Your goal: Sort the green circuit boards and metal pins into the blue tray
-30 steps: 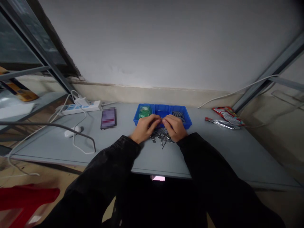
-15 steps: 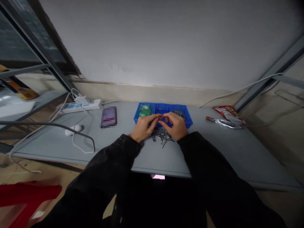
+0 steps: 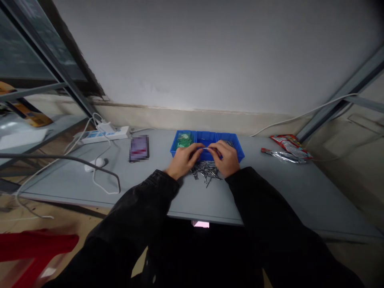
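My left hand (image 3: pixel 183 161) and my right hand (image 3: pixel 225 159) meet above a heap of small metal screws (image 3: pixel 205 171) on the grey table (image 3: pixel 270 188). Both pinch the ends of one thin metal screw (image 3: pixel 208 149) held level between their fingertips. Just behind the hands stands a blue tray (image 3: pixel 239 146) with three compartments: green pieces (image 3: pixel 183 140) in the left one, metal parts in the right one. Black sleeves cover both arms.
A phone (image 3: pixel 139 148) lies left of the tray. A white power strip (image 3: pixel 103 135) with cables, a white charger (image 3: pixel 94 163) and a dark cable (image 3: pixel 60 158) occupy the table's left. Red and silver wrappers (image 3: pixel 285 149) lie at right. A red stool (image 3: pixel 33 250) sits lower left.
The hands have drawn slightly apart, so the thin screw now shows stretched between the fingertips. The view has shifted a little.
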{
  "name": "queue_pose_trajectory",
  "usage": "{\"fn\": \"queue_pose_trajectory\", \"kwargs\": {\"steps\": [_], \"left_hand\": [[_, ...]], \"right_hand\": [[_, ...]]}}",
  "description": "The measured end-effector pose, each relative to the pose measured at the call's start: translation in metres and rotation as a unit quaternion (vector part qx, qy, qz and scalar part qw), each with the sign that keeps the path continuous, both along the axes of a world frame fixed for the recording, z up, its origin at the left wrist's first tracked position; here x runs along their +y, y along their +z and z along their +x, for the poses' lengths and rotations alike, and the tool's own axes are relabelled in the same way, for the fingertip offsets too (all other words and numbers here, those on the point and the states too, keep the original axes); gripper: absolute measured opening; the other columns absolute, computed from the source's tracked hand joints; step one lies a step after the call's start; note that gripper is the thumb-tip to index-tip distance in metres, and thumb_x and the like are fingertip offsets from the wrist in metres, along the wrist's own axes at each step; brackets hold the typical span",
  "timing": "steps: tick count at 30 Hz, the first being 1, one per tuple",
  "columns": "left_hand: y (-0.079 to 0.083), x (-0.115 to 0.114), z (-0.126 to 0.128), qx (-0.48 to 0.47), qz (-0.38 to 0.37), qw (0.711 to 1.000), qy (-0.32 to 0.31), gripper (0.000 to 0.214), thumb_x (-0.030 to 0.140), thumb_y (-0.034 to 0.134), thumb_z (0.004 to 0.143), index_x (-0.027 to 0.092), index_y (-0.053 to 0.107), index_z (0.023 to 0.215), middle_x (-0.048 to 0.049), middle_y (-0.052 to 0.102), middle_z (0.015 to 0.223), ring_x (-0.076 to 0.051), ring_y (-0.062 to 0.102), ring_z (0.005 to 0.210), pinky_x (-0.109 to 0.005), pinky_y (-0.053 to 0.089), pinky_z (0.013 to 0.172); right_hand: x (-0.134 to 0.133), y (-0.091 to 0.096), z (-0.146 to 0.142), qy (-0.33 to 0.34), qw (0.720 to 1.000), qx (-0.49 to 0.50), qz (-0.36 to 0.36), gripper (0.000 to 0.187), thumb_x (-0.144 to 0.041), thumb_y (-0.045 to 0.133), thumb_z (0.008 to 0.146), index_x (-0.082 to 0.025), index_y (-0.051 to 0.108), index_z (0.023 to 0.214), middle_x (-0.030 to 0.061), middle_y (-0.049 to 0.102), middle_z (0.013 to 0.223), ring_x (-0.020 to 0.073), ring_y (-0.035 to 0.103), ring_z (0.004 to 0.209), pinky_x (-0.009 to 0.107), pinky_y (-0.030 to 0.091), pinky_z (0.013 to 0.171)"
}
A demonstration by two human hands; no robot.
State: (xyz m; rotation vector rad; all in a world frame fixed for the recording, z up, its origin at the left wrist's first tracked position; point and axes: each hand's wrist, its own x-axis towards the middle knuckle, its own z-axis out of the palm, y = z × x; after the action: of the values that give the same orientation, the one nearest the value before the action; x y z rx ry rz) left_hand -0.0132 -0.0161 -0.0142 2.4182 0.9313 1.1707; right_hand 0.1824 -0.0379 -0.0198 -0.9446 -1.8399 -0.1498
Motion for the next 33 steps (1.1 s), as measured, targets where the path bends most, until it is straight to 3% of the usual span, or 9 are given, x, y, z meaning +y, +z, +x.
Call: {"fn": "queue_pose_trajectory", "kwargs": {"steps": [5,8,13,20,28,33], "left_hand": [[-0.0004,0.0025,-0.0006,-0.001,0.012,0.999,0.035,0.021,0.034,0.058,0.100,0.017,0.069,0.105,0.0032,0.064,0.063,-0.010,0.057,0.055,-0.023,0.047,0.061],[-0.0004,0.0028,-0.0008,-0.003,0.039,0.999,0.020,0.020,0.034,0.058,0.100,0.017,0.069,0.100,-0.0002,0.069,0.075,-0.011,0.059,0.063,-0.024,0.048,0.065],[-0.0001,0.0017,0.0003,-0.001,0.068,0.997,-0.021,0.017,0.030,0.056,0.101,0.016,0.067,0.100,-0.0052,0.071,0.092,-0.014,0.064,0.080,-0.028,0.052,0.077],[-0.0009,0.0025,0.0007,0.004,0.075,0.997,-0.020,0.013,0.024,0.057,0.100,0.015,0.065,0.103,-0.0044,0.070,0.091,-0.012,0.062,0.077,-0.027,0.051,0.075],[-0.0022,0.0015,0.0013,0.013,0.073,0.997,-0.030,0.015,0.023,0.054,0.101,0.014,0.066,0.102,-0.0057,0.070,0.090,-0.013,0.062,0.078,-0.028,0.051,0.076],[-0.0017,0.0015,0.0015,0.014,0.069,0.997,-0.032,0.016,0.022,0.052,0.101,0.014,0.066,0.101,-0.0054,0.070,0.090,-0.014,0.062,0.078,-0.028,0.051,0.076]], "right_hand": [[-0.0038,0.0015,-0.0028,0.010,1.000,0.015,-0.007,0.015,-0.021,0.053,0.100,-0.019,0.064,0.091,0.0031,0.062,0.080,0.0158,0.057,0.071,0.030,0.045,0.067],[-0.0038,0.0006,-0.0033,0.006,1.000,0.022,-0.011,0.016,-0.022,0.051,0.100,-0.019,0.064,0.090,0.0028,0.061,0.079,0.0160,0.056,0.072,0.030,0.044,0.067],[-0.0029,0.0002,-0.0028,0.004,1.000,0.015,-0.025,0.021,-0.025,0.049,0.102,-0.020,0.062,0.087,0.0030,0.061,0.079,0.0164,0.056,0.073,0.030,0.044,0.069],[-0.0037,0.0004,-0.0050,0.021,0.999,-0.011,-0.046,0.013,-0.024,0.050,0.101,-0.019,0.062,0.102,0.0044,0.063,0.088,0.0176,0.059,0.078,0.031,0.047,0.074],[0.0006,-0.0037,-0.0036,0.017,0.999,-0.014,-0.044,0.018,-0.026,0.048,0.102,-0.022,0.060,0.088,0.0045,0.063,0.087,0.0195,0.061,0.084,0.033,0.048,0.077],[-0.0013,-0.0007,-0.0036,0.025,0.999,-0.021,-0.040,0.010,-0.024,0.051,0.100,-0.021,0.060,0.097,0.0051,0.063,0.088,0.0195,0.060,0.083,0.033,0.048,0.078]]}}
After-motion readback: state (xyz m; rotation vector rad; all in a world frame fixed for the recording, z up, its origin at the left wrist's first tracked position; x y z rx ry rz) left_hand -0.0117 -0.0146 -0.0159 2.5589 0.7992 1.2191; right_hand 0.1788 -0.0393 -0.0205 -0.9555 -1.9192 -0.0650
